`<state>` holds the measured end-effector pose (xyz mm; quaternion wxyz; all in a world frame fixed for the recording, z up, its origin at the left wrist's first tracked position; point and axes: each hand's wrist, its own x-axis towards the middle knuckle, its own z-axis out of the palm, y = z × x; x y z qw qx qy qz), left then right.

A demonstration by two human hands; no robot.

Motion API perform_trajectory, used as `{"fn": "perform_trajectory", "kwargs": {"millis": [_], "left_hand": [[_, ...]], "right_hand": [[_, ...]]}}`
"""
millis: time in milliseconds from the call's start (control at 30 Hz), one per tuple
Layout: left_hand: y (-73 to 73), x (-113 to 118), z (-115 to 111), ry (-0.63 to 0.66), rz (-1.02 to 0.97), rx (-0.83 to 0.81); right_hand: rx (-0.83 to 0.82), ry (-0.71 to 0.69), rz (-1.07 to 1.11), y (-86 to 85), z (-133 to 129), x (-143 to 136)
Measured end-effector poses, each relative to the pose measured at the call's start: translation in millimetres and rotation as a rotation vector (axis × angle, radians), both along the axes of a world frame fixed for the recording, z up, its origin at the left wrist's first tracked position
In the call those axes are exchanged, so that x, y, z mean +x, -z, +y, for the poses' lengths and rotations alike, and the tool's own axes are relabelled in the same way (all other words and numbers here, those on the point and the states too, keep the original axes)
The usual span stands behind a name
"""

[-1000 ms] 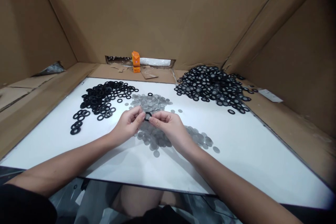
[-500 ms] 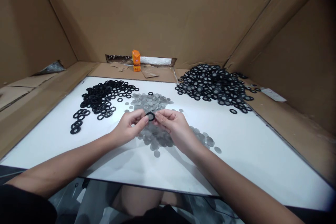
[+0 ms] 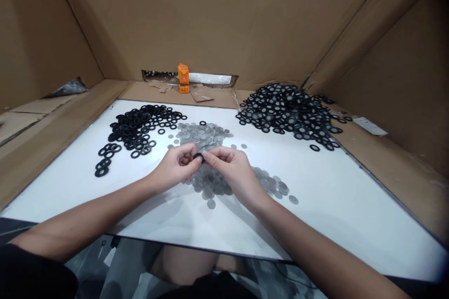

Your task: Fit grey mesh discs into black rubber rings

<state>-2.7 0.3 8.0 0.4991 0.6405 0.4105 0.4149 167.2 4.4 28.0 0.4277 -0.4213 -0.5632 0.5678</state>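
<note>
Between my two hands is a black ring (image 3: 198, 154), pinched at its left side by my left hand (image 3: 180, 162) and at its right side by my right hand (image 3: 229, 164). Both hands are closed, thumbs against the ring, and partly cover it. Whether a disc sits inside it I cannot tell. Under and around the hands lies a spread of thin grey discs (image 3: 213, 182). One loose black ring (image 3: 202, 123) rests on the discs' far part. To the left is a heap of black rings (image 3: 135, 126).
At the back right stands a large pile of black rings with grey discs in them (image 3: 287, 110). A small orange box (image 3: 183, 77) is at the back edge by a slot in the cardboard wall (image 3: 224, 18). A white paper slip (image 3: 370, 125) lies on the right cardboard ledge. The white tabletop (image 3: 333, 205) has cardboard sides.
The ring in my hands has tilted, and my fingers have closed in over it; my left thumb now covers more of its front. The view has shifted slightly.
</note>
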Motion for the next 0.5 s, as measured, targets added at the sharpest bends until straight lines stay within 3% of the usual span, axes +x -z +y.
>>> {"fn": "perform_trajectory", "kwargs": {"millis": [167,367,500], "left_hand": [[1.5,0.7,0.2,-0.045,-0.011,0.006],[2.5,-4.6,4.3,0.086,-0.065,-0.04],[0.3,-5.6,5.5,0.071,-0.068,-0.055]], "right_hand": [[0.022,0.019,-0.008,4.3,0.9,-1.7],[-0.031,-0.016,0.038,3.5,2.4,0.1],[-0.045,-0.028,0.064,2.8,2.2,0.1]]}}
